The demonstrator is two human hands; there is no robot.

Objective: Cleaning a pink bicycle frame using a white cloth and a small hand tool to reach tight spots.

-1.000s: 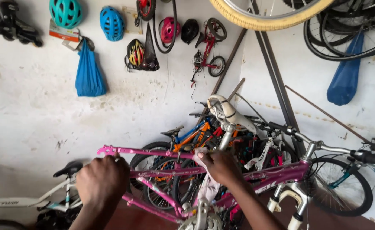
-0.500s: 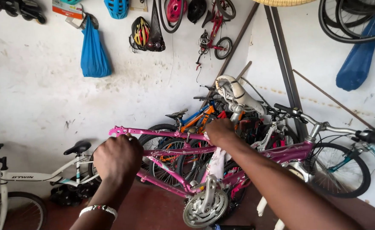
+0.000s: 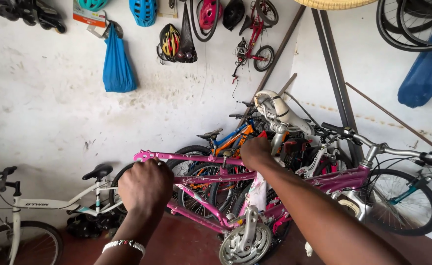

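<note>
Head view: a person stands over an upturned pink bicycle frame and grips it with both hands.
Left hand: fist closed around a frame tube near the rear end of the pink frame.
Right hand: fingers wrapped over the top tube further forward, just before the white saddle.
Frame position: low in front of the person, crankset beneath the tubes, other parked bicycles crowded just behind it.
Wall: beyond the frame; helmets and a blue bag hang high above it.
Doing it well: I judge that steadying calls for firm, even grips on both tubes, so the frame keeps clear of the bicycles behind.
</note>
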